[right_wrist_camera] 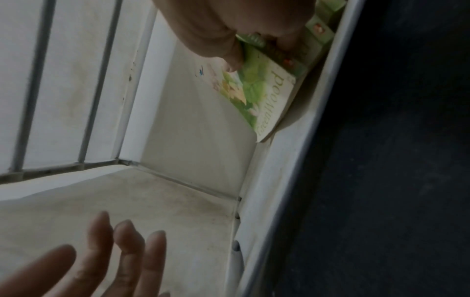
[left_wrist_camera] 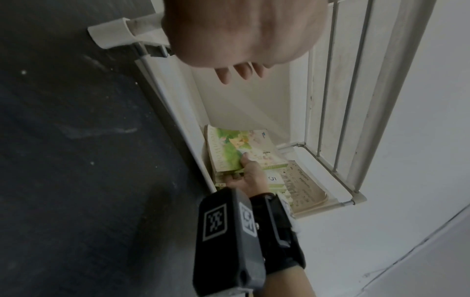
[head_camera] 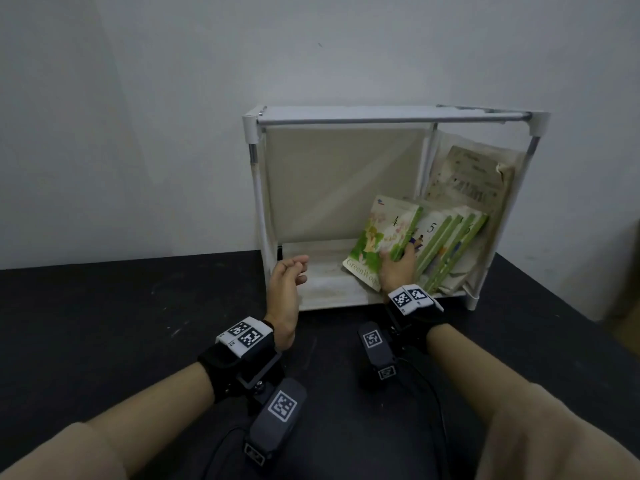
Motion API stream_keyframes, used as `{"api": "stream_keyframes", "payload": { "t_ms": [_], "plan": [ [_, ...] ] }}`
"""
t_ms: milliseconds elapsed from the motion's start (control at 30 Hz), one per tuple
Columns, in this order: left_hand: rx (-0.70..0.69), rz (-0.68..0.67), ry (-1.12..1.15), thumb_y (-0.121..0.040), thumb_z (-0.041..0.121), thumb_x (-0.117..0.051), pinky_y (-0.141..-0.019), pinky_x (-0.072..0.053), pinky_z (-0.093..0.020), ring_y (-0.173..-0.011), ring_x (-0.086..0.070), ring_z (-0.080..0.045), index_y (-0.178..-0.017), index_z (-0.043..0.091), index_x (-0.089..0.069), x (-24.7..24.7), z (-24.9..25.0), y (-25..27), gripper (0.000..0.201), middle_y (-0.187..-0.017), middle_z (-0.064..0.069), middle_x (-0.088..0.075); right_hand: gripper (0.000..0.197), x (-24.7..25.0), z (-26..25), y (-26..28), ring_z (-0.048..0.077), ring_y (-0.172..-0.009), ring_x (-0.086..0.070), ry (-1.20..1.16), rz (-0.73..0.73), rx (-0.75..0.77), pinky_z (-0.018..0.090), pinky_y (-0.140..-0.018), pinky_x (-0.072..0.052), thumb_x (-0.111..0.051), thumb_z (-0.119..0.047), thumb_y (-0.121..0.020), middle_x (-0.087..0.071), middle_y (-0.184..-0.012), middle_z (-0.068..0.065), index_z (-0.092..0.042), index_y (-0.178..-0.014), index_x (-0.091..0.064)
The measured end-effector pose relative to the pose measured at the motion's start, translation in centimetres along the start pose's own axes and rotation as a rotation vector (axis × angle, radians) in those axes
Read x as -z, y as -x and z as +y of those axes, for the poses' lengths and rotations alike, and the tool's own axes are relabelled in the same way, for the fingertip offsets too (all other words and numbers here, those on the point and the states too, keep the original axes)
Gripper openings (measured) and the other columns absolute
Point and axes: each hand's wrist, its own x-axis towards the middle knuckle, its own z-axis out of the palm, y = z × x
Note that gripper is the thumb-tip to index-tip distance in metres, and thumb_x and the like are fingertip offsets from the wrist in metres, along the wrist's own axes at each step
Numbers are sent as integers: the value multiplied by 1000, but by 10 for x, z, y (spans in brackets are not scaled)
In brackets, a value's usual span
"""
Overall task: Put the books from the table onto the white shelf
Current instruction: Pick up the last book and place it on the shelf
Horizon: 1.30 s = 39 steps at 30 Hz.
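The white shelf (head_camera: 381, 117) stands on the black table (head_camera: 121, 323) against the wall. Several green-spined books lean to the right in its lower right part. My right hand (head_camera: 398, 259) grips the leftmost one, the green "GreenWood" book 4 (head_camera: 379, 233), with fingers on its cover and the thumb at its spine. The right wrist view shows that book (right_wrist_camera: 264, 90) tilted on the shelf floor under my right hand (right_wrist_camera: 229, 26). Book 5 (head_camera: 434, 237) leans just behind it. My left hand (head_camera: 292, 275) hovers open and holds nothing at the shelf's front left, its fingers (left_wrist_camera: 241, 72) pointing into the shelf.
A worn beige book (head_camera: 474, 181) leans against the shelf's right side wall behind the green ones. The left part of the shelf floor (head_camera: 322, 271) is bare. The wall stands close behind the shelf. The table's right edge runs near the shelf's right leg.
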Motion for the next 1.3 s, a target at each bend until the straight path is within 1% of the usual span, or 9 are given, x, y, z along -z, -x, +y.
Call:
{"api": "stream_keyframes", "payload": {
  "t_ms": [100, 200, 367, 500, 633, 766, 933, 1066, 1300],
  "plan": [
    [8, 4, -22, -96, 13, -38, -66, -38, -11, -101, -50, -16, -113, 12, -59, 4, 1, 4, 27, -113, 0, -54, 41, 4, -3, 6, 35, -120, -53, 64, -46, 20, 40, -97, -42, -56, -13, -91, -56, -132, 18, -2, -129, -45],
    [10, 4, -19, -95, 12, -39, -60, -41, -1, -101, -50, -16, -109, 11, -58, 4, 1, 11, 24, -112, -1, -56, 39, 9, -14, 7, 35, -116, -56, 214, -184, -13, 40, -97, -44, -55, -21, -91, -59, -128, 17, -2, -124, -52],
    [54, -24, -10, -95, 12, -39, -84, -40, -26, -100, -50, -20, -95, 18, -59, 10, 2, 24, 21, -110, -4, -55, 32, 6, -23, 12, 36, -79, -69, 372, -384, -111, 49, -79, -57, -60, -22, -85, -69, -100, 20, 5, -103, -63],
    [62, -42, -23, -96, 12, -39, -83, -43, -25, -95, -50, -18, -89, 23, -58, 19, 0, 34, 23, -108, -3, -54, 32, -1, -17, 20, 39, -97, -66, 402, -325, -97, 50, -87, -53, -61, -23, -84, -69, -106, 22, 3, -103, -64],
    [37, -41, -39, -95, 11, -40, -80, -41, -21, -93, -50, -15, -88, 23, -58, 28, 12, 35, 23, -102, 1, -54, 33, -2, -30, 28, 38, -109, -60, 410, -225, -33, 41, -88, -50, -55, -19, -90, -64, -115, 24, 6, -111, -60],
    [3, 5, -49, -96, 11, -40, -77, -41, -17, -95, -50, -17, -104, 13, -58, 44, 28, 31, 20, -108, -2, -54, 36, -6, -49, 34, 39, -110, -58, 489, -265, 53, 42, -90, -48, -54, -21, -91, -63, -117, 24, 8, -112, -59],
    [-27, 45, -46, -95, 10, -40, -77, -41, -18, -95, -51, -17, -107, 11, -58, 55, 50, 21, 22, -110, -4, -54, 42, -16, -77, 31, 35, -98, -65, 545, -316, 109, 40, -83, -52, -59, -35, -87, -68, -105, 21, 4, -102, -65],
    [-85, 59, -56, -95, 11, -41, -69, -36, -15, -90, -52, -13, -109, 12, -59, 62, 82, 7, 23, -106, -1, -56, 44, -39, -112, 17, 34, -81, -70, 528, -354, 191, 43, -78, -57, -59, -42, -84, -73, -89, 18, 1, -87, -70],
    [-166, 82, -74, -95, 12, -41, -74, -39, -14, -90, -52, -14, -107, 12, -59, 78, 124, -9, 22, -102, 1, -55, 40, -57, -168, 12, 29, -88, -67, 617, -341, 288, 32, -73, -48, -52, -38, -88, -71, -97, 16, -1, -91, -67]
  ]
}}
